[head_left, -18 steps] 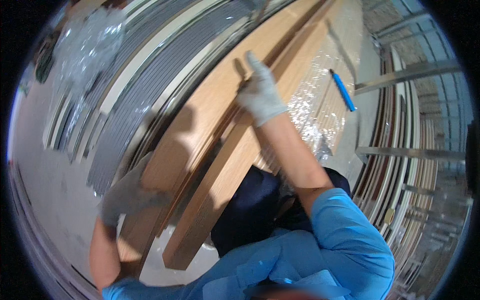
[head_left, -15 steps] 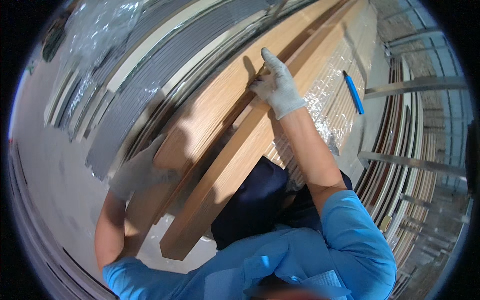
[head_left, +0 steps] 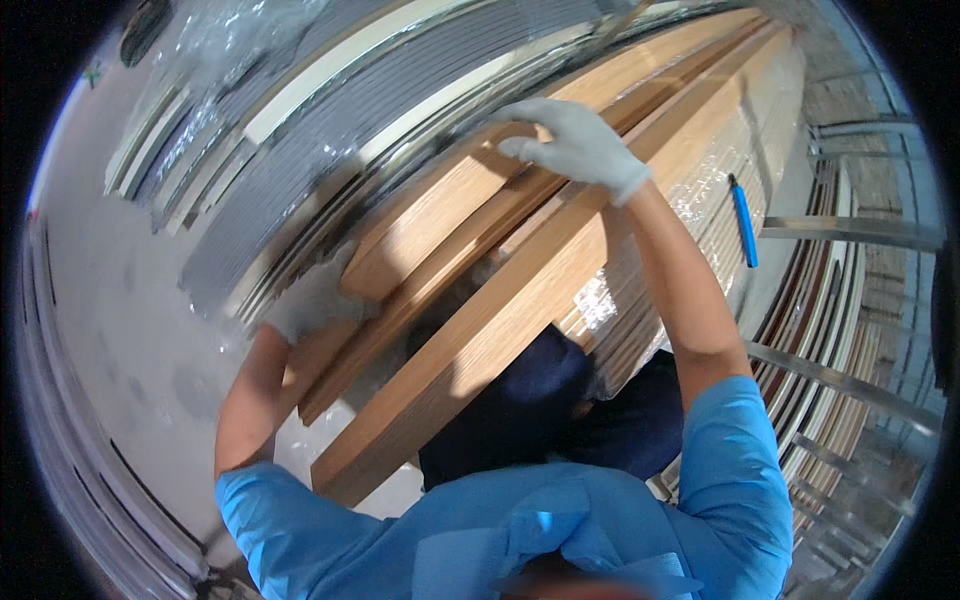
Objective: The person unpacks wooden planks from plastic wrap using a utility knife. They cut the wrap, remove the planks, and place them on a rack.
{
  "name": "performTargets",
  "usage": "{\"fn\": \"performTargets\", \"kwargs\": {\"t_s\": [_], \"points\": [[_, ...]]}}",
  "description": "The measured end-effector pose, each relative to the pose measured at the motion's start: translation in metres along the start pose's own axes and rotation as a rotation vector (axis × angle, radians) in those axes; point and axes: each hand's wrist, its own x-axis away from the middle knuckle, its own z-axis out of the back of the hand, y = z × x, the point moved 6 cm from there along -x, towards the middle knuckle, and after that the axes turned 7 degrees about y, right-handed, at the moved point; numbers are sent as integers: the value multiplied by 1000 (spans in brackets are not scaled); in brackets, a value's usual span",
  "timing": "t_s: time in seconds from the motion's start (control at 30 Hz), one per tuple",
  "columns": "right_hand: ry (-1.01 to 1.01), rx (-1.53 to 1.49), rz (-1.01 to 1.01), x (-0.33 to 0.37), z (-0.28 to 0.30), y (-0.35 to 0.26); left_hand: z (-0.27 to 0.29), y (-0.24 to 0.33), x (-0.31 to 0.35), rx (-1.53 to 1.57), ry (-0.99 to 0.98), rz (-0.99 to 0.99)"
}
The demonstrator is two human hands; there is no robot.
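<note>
Hard light casts shadows on the wood-grain planks (head_left: 520, 295) and white glare on the clear plastic film (head_left: 597, 302). Fisheye distortion bends long edges; corners fall to black.

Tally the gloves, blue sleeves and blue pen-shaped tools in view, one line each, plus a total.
Gloves: 2
Blue sleeves: 2
Blue tool: 1
Total: 5
</note>
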Motion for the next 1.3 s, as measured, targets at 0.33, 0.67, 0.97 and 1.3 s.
{"fn": "performTargets", "kwargs": {"t_s": [0.33, 0.67, 0.97, 1.3], "points": [[-655, 642, -94, -59, -44, 91, 0, 40, 20, 82, 185, -38], [-724, 725, -81, -78, -61, 91, 13, 50, 28, 15, 295, -36], [-739, 711, -71, -72, -66, 72, 6, 25, 34, 48, 287, -20], [-781, 757, -43, -72, -78, 71, -6, 9, 47, -119, 461, -91]]}}
